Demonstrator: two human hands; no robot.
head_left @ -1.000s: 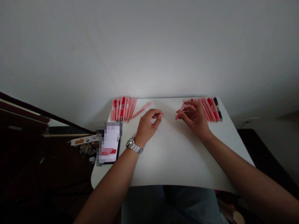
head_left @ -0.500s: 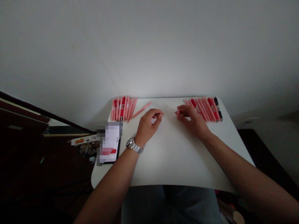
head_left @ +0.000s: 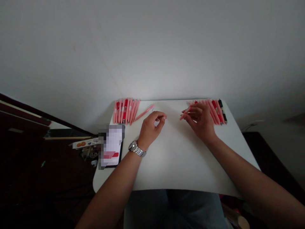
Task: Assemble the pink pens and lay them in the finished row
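Observation:
My right hand (head_left: 201, 124) pinches a slim pink pen (head_left: 186, 112) between thumb and fingers, just above the table and tilted. Under and behind that hand lies a row of pens (head_left: 217, 111), mostly pink, some red, with a black one at the right end. My left hand (head_left: 152, 127), a metal watch on its wrist, is closed in a pinch; what its fingertips hold, if anything, is too small to make out. Just beyond it, a single pink pen (head_left: 143, 112) lies slantwise. Farther left is another row of pink and red pens (head_left: 126, 110).
The white table (head_left: 171, 165) stands against a pale wall (head_left: 152, 57). A phone (head_left: 113, 148) lies at the table's left edge. Left of the table are a sticker strip (head_left: 83, 143) and dark furniture; my legs are under the front edge.
My right hand has turned and shifted slightly right, so the pink pen in it shows more fully and slants. The left hand has stayed in place.

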